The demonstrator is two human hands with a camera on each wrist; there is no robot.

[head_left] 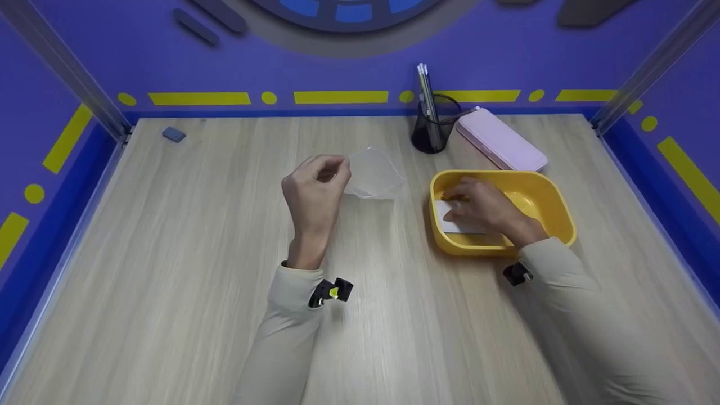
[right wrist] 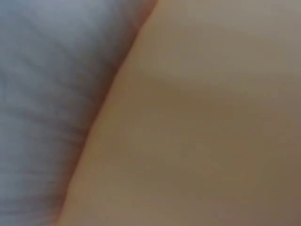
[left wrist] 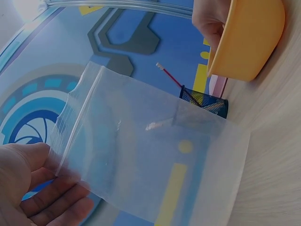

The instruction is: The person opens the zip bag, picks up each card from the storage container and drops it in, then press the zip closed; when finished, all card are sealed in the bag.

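My left hand [head_left: 316, 188] pinches a clear zip-top plastic bag [head_left: 376, 173] by its zip edge, above the table. In the left wrist view the bag [left wrist: 155, 141] hangs flat, with the wall pattern showing through it. My right hand [head_left: 484, 208] reaches down inside a yellow bin [head_left: 543, 242], fingers bent over a flat white item [head_left: 464, 226] at the bin's left side. Whether those fingers hold anything I cannot tell. Close, blurred tan and grey surfaces fill the right wrist view.
Behind the bin stand a black mesh pencil cup [head_left: 430, 138] with several pencils and a pink pencil case [head_left: 502, 139]. At the far left of the wooden table [head_left: 185, 253] lies a small blue eraser [head_left: 174, 134]. Blue panels border the table at the back and sides.
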